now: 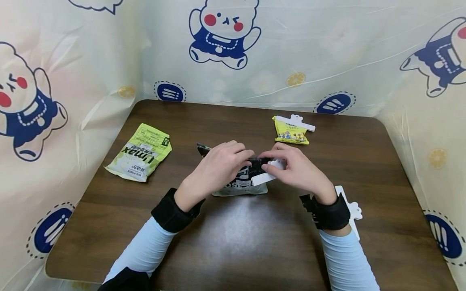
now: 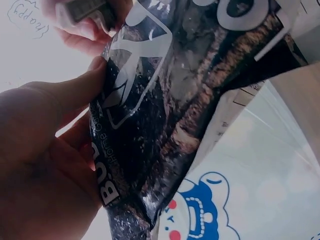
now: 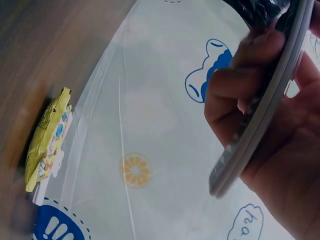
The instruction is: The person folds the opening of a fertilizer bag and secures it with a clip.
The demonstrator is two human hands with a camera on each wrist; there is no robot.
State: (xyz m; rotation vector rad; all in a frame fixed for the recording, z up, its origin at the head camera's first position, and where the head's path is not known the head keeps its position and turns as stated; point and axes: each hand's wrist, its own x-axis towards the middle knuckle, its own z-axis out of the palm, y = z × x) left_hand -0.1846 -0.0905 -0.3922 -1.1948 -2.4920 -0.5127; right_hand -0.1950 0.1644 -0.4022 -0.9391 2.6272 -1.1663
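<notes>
A black-and-grey snack bag (image 1: 238, 190) is between both hands at the middle of the table. My left hand (image 1: 218, 167) pinches the bag's dark upper edge, the thumb against its face in the left wrist view. With my right hand (image 1: 296, 169) I grip a long white bag clip (image 1: 263, 179), fingers on one side and palm on the other. In the head view the clip lies slantwise across the bag's right part. Seen from the right wrist, the clip's two bars (image 3: 265, 120) run close together with dark bag film alongside. My fingers hide part of the bag's top.
A green-and-white bag (image 1: 142, 153) lies at the left. Toward the back right is a small yellow bag (image 1: 291, 132) with a white clip (image 1: 295, 122) across its top. Another white clip (image 1: 353, 212) lies by my right wrist. Printed curtains (image 1: 291, 48) surround the table (image 1: 233, 250).
</notes>
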